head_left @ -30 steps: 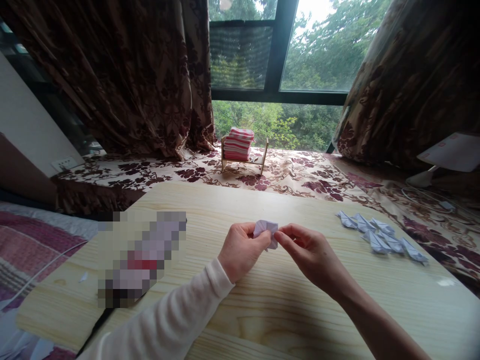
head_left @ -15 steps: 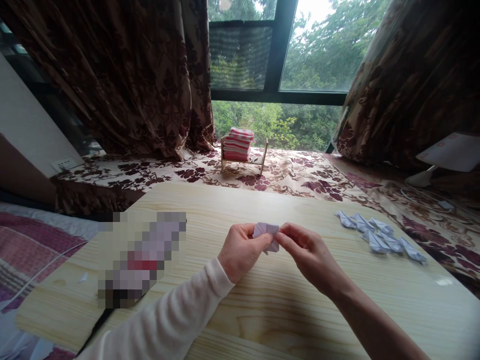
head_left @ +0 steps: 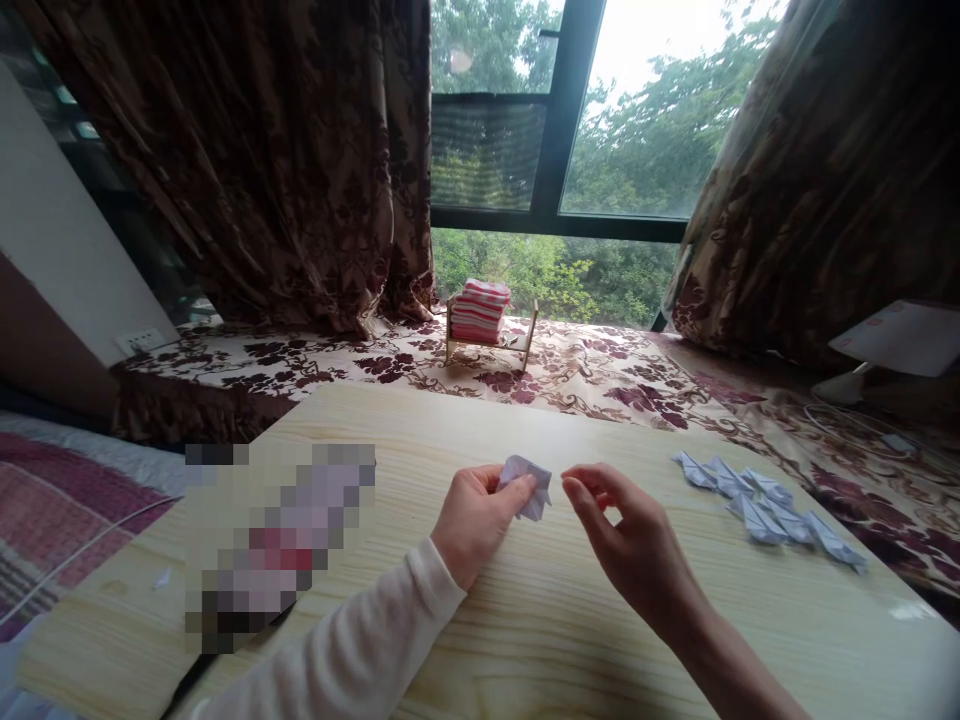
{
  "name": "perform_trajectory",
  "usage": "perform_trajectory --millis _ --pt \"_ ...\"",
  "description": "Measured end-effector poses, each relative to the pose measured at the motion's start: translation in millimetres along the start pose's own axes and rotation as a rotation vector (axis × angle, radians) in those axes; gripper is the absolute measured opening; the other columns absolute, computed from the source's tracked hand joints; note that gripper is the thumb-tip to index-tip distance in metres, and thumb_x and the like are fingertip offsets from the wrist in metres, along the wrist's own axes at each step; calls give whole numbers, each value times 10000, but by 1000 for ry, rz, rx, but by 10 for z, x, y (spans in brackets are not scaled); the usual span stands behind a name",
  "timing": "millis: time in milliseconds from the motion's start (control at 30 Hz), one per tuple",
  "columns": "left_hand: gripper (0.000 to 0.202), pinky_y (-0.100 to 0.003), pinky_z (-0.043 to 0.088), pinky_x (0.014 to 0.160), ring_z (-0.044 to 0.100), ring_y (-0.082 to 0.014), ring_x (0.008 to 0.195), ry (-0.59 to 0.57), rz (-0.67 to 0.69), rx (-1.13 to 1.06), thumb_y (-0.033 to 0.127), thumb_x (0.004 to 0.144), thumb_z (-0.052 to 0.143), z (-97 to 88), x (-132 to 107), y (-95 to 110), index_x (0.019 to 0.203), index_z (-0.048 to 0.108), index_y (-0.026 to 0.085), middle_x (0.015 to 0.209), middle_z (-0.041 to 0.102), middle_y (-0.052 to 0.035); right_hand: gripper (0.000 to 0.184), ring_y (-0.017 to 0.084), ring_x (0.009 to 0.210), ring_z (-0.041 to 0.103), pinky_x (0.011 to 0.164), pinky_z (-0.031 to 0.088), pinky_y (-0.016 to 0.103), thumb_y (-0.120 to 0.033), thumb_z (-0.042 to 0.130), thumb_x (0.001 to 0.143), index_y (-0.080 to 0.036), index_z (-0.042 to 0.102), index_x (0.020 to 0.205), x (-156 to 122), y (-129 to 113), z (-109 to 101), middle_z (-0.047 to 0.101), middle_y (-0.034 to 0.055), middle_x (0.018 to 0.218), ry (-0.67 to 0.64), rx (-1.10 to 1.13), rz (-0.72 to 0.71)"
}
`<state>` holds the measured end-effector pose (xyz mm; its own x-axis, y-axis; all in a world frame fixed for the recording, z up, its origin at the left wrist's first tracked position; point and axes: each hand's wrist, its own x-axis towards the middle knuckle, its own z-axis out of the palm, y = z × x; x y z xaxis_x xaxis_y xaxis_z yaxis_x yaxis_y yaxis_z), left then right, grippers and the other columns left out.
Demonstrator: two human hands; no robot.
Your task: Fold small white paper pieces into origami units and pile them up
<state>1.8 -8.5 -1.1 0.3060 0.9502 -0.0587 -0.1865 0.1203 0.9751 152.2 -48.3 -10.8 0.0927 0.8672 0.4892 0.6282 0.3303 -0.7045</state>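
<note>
A small folded piece of white paper (head_left: 526,468) is pinched in my left hand (head_left: 474,515), thumb on top, above the wooden table (head_left: 465,640). Creases and pointed corners show on the paper. Just right of it, apart from it, is my right hand (head_left: 626,525). Its thumb and forefinger curve together almost tip to tip, and I see nothing between them. Several folded white paper pieces (head_left: 757,518) with pointed ends lie grouped on the right side of the table.
A blurred-out object (head_left: 289,545) with a black strap lies on the table's left side, near a paper scrap (head_left: 162,578). Beyond the table, a small wooden rack (head_left: 529,335) holds stacked red-and-white cloths (head_left: 480,312) on the flowered window seat. A lamp (head_left: 896,338) stands at right.
My right hand has let go of the paper and moved slightly right. My left hand keeps the paper, now turned a little. The view has tilted slightly upward.
</note>
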Motion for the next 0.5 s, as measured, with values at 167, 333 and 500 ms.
perform_trajectory --millis 167,333,500 --pt "227 -227 360 568 475 -106 578 -85 33 115 288 688 634 -27 9 38 691 686 67 602 596 -36 217 151 828 548 712 471 281 -175 522 863 -217 560 1073 31 34 -95 584 48 937 -69 -110 -351" --pt "245 -232 341 562 453 -104 576 -165 27 160 308 685 627 -20 -7 80 679 666 66 589 556 -26 270 180 906 548 737 489 319 -168 522 862 -214 532 1128 29 18 -89 568 78 1014 -117 -148 -377" --pt "251 -231 308 542 413 -94 554 -209 -12 164 320 646 642 -41 -2 96 630 635 70 559 507 -8 221 169 866 560 708 496 303 -161 514 867 -218 561 1076 39 16 -94 584 67 974 -147 -92 -366"
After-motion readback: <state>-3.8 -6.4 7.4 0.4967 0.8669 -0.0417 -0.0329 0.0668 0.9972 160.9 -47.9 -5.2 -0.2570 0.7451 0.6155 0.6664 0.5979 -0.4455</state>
